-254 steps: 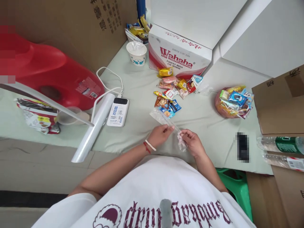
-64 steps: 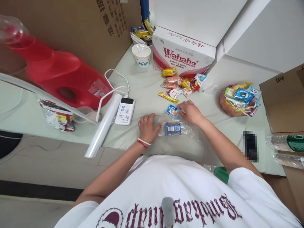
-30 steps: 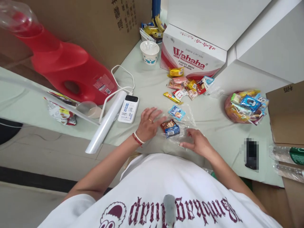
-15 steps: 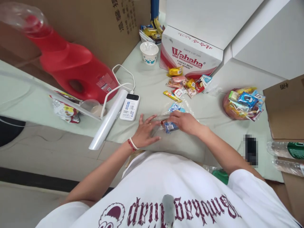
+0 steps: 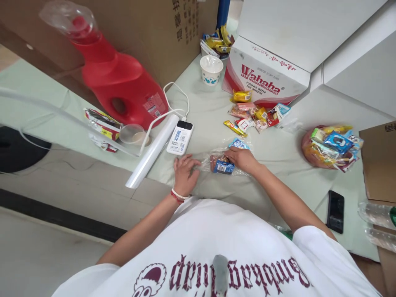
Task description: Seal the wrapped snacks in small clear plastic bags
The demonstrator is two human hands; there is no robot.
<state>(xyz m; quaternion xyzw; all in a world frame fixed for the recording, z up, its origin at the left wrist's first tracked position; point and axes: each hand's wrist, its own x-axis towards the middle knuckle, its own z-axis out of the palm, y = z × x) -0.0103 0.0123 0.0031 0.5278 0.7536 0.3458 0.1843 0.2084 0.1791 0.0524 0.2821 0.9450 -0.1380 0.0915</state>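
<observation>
A clear plastic bag (image 5: 206,163) lies on the pale green table with a dark blue snack packet (image 5: 224,166) and a brown one inside it. My left hand (image 5: 184,173) rests curled at the bag's left end, fingers on the plastic. My right hand (image 5: 243,158) lies on the bag's far side, fingers touching the packets. A light blue packet (image 5: 239,143) sits just beyond my right hand.
A loose pile of snacks (image 5: 252,113) lies before a Wahaha box (image 5: 266,80). A bag of snacks (image 5: 331,144) sits right, a black phone (image 5: 335,210) near it. A power bank (image 5: 180,137), plastic roll (image 5: 153,150), red jug (image 5: 120,86) and paper cup (image 5: 211,69) stand left.
My right hand put a blue and a brown packet into the bag over the last seconds. It now rests on them, and my left hand has curled at the bag's end.
</observation>
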